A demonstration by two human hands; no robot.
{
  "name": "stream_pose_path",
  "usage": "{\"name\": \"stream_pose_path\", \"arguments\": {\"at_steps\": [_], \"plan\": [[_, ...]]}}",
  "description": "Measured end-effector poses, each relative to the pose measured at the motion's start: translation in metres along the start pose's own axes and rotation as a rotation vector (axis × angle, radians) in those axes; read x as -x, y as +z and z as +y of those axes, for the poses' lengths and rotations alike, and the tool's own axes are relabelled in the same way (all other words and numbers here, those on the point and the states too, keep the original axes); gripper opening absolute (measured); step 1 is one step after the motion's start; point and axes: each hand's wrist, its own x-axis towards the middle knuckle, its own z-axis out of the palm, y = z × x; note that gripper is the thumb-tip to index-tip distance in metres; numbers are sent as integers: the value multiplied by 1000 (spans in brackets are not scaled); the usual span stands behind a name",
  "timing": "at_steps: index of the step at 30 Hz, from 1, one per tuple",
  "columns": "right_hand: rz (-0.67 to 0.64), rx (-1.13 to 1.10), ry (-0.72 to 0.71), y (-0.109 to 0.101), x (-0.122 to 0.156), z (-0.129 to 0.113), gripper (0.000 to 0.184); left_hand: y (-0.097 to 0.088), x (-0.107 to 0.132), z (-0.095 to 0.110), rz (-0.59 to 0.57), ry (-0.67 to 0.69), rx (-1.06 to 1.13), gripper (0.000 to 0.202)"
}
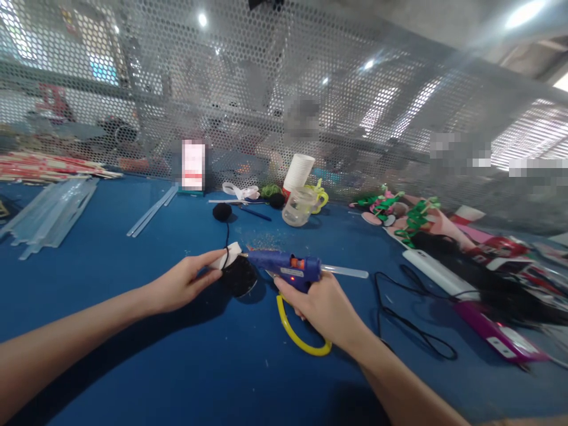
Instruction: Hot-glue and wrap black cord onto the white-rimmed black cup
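My left hand (189, 279) pinches the white end (231, 255) of a small cup-shaped piece, which looks like a paper cup with its wider part (239, 277) covered in black. A strand of black yarn runs over the white part from a black yarn ball (222, 212) behind it. My right hand (326, 302) is wrapped round the handle of a blue hot glue gun (277, 263), its small light lit red. Its nozzle is at the white part; whether it touches, I cannot tell. A clear glue stick (345, 271) sticks out of the gun's back.
Yellow-handled scissors (302, 346) lie under my right hand. The gun's black cord (415, 331) loops toward a purple power strip (497, 334). Behind stand a clear plastic cup (298, 207), stacked paper cups (300, 171) and a phone (193, 164). Glue sticks (57, 213) lie left.
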Motion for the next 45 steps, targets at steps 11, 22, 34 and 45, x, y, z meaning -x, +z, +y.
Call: {"name": "stream_pose_path", "arguments": {"at_steps": [11, 22, 34, 45], "plan": [[11, 129, -125, 1, -3, 2, 23, 0, 0, -2, 7, -6, -3, 39], [10, 374, -362, 0, 5, -3, 24, 2, 0, -2, 23, -20, -3, 36], [21, 303, -299, 2, 6, -9, 18, 2, 1, -1, 25, -19, -1, 35], [-27, 30, 18, 3, -6, 3, 27, 3, 1, -2, 40, -28, -29, 38]]}}
